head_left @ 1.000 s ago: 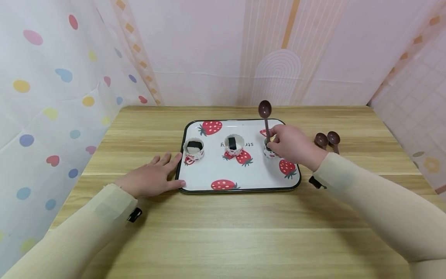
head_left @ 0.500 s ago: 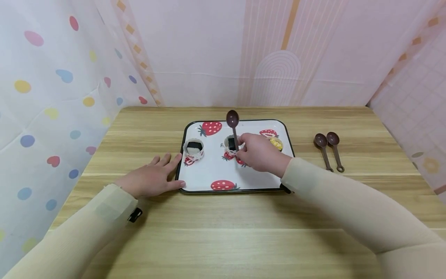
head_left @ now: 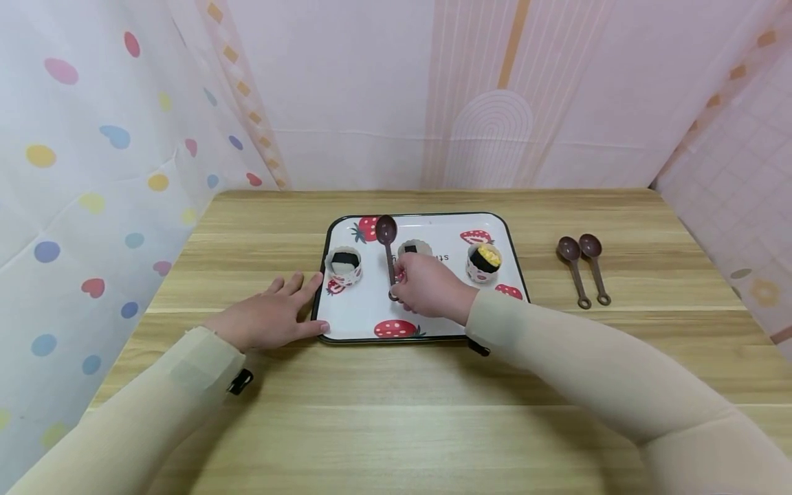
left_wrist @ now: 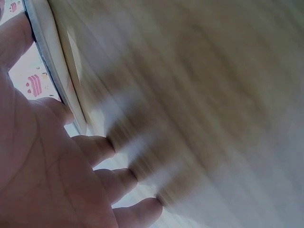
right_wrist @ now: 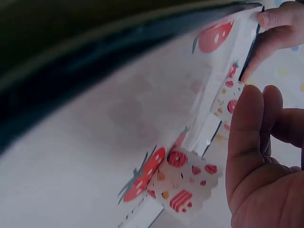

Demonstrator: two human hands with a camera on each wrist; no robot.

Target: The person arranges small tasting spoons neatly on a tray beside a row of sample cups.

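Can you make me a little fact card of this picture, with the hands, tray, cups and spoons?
Left hand: open, touching the left edge of the tray
Right hand: holding a brown spoon by its handle over the tray
Left cup: black-and-white filling
Middle cup: partly hidden by the right hand
Right cup: yellow bits on black
Other spoons: two, brown, on the table right of the tray

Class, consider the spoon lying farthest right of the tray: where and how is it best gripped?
Probably pinch that spoon by its slim handle, from the person's near right: the handle points towards the person, while the neighbouring spoon lies close on the left.
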